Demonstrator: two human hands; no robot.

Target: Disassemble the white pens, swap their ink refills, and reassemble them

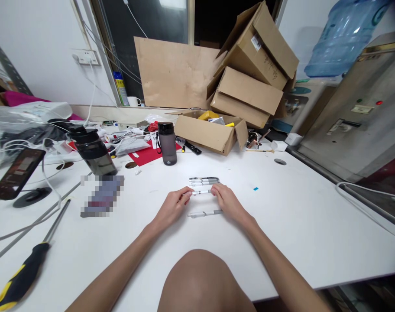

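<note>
A white pen (201, 192) lies level between my two hands, above the white table (308, 234). My left hand (174, 206) pinches its left end between thumb and fingers. The fingers of my right hand (228, 201) are closed on its right end. Just beyond it, several more pens (204, 181) lie side by side, one of them with a darker barrel. Nearer to me rests another white pen (204, 213) with a grey grip, its right end close to my right hand.
A screwdriver (31, 260), a blurred-out flat object (103, 197) and a tilted phone (17, 173) are on the left. Two dark bottles (167, 145) (93, 151) stand farther back. Behind are an open cardboard box (204, 132) and stacked cartons (246, 97). My knee (200, 281) rises in front.
</note>
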